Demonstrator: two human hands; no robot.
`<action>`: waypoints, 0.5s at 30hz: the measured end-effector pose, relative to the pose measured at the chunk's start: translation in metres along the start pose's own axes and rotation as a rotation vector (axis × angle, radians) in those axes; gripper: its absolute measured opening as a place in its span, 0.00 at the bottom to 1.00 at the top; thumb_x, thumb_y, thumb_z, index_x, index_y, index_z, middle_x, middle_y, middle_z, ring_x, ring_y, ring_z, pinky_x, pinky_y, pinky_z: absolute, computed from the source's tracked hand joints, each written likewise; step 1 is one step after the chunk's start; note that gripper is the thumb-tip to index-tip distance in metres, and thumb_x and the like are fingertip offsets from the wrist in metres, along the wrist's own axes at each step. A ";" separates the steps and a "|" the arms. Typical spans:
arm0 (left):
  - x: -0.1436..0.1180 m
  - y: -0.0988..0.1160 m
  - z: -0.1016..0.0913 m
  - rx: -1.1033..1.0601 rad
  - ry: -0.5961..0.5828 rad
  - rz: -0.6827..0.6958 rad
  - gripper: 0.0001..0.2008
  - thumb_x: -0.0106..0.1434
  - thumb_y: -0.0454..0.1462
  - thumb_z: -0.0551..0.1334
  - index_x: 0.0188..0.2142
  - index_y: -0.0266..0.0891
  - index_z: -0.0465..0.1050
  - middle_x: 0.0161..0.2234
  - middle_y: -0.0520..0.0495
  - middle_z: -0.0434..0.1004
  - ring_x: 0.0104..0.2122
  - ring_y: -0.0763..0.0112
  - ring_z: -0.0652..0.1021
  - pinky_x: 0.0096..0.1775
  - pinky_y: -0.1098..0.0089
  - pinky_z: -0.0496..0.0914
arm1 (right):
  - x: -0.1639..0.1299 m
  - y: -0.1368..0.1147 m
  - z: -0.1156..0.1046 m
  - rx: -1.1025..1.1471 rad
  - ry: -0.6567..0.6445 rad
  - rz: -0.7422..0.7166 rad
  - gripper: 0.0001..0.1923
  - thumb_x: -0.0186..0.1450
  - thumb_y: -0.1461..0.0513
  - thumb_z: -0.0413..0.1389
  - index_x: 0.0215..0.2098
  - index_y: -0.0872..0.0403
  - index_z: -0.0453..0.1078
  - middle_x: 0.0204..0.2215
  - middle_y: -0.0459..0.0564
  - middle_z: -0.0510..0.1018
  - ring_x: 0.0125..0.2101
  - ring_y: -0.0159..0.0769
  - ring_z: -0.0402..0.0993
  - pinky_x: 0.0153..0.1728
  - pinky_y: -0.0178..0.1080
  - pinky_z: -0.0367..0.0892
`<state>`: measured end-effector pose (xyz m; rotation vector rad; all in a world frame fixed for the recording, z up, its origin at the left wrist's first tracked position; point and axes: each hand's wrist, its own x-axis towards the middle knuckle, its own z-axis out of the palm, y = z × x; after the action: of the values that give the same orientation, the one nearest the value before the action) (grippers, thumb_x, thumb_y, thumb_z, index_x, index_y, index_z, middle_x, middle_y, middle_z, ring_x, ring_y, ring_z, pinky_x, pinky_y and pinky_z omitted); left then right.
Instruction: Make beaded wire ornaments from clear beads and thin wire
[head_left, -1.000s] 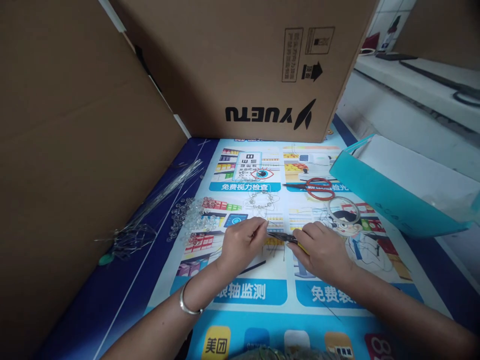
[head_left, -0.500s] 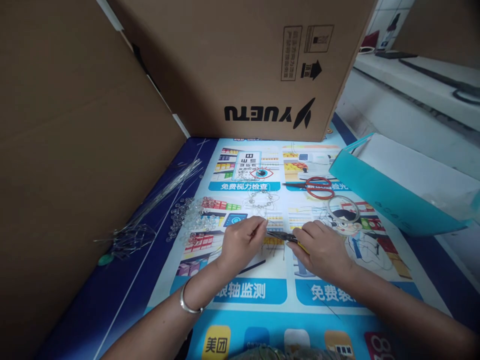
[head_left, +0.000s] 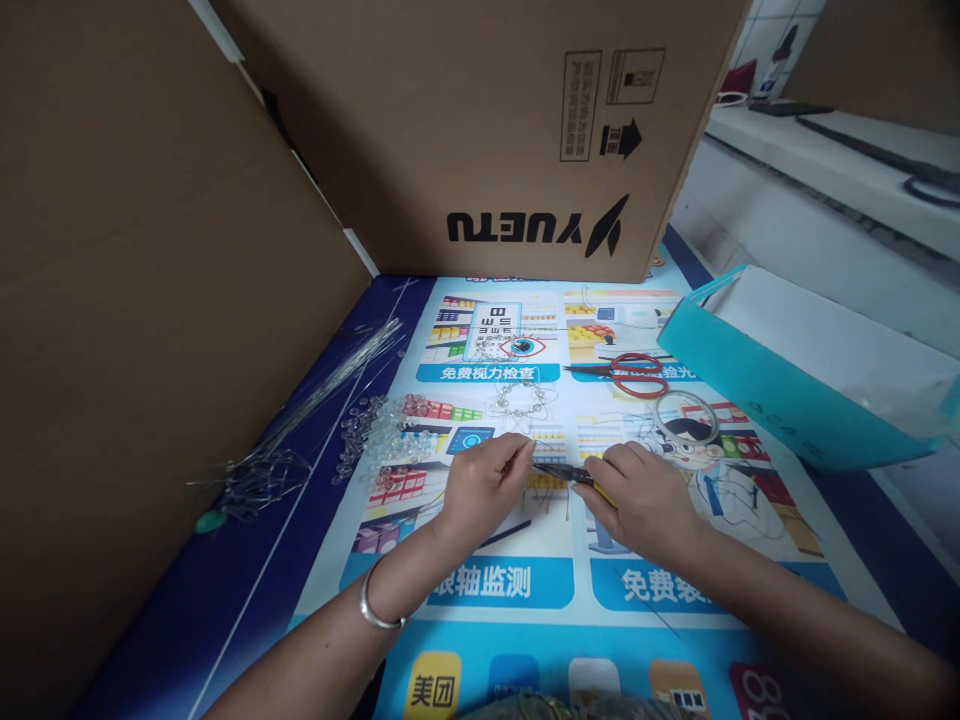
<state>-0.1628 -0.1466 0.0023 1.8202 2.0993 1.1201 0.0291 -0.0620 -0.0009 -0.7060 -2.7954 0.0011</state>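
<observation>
Head view: the left hand [head_left: 484,480] pinches a thin wire piece [head_left: 529,450] with closed fingers, just above the counter [head_left: 525,600]. The right hand [head_left: 645,500] is closed around small pliers [head_left: 564,472]; the dark tip points to the left hand's fingertips and approx. touches the wire there. Left of the hands lie clear beads [head_left: 379,435] and a wire bundle [head_left: 300,410]. Behind them are red scissors [head_left: 626,375], a tape roll [head_left: 686,415], a teal bag [head_left: 780,385] and a big cardboard box [head_left: 495,130].

The right hand [head_left: 645,500] and its pliers [head_left: 562,471] have edged slightly leftward.
</observation>
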 end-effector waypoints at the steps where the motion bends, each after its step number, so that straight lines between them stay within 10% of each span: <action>1: 0.000 0.000 0.000 -0.008 -0.007 -0.007 0.10 0.62 0.38 0.53 0.32 0.38 0.72 0.26 0.49 0.75 0.26 0.73 0.73 0.30 0.74 0.64 | 0.000 0.000 0.000 0.001 -0.004 0.001 0.16 0.65 0.54 0.45 0.35 0.55 0.69 0.29 0.53 0.69 0.33 0.38 0.62 0.31 0.37 0.53; 15: 0.009 -0.002 -0.002 -0.635 -0.169 -0.417 0.12 0.60 0.43 0.55 0.29 0.37 0.69 0.24 0.52 0.73 0.20 0.77 0.72 0.25 0.75 0.68 | 0.001 0.006 -0.002 -0.068 -0.001 -0.054 0.15 0.65 0.54 0.45 0.34 0.54 0.69 0.28 0.52 0.69 0.32 0.37 0.62 0.31 0.37 0.52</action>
<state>-0.1680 -0.1393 0.0056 1.0859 1.6495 1.2637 0.0321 -0.0562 0.0011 -0.6453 -2.8260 -0.1043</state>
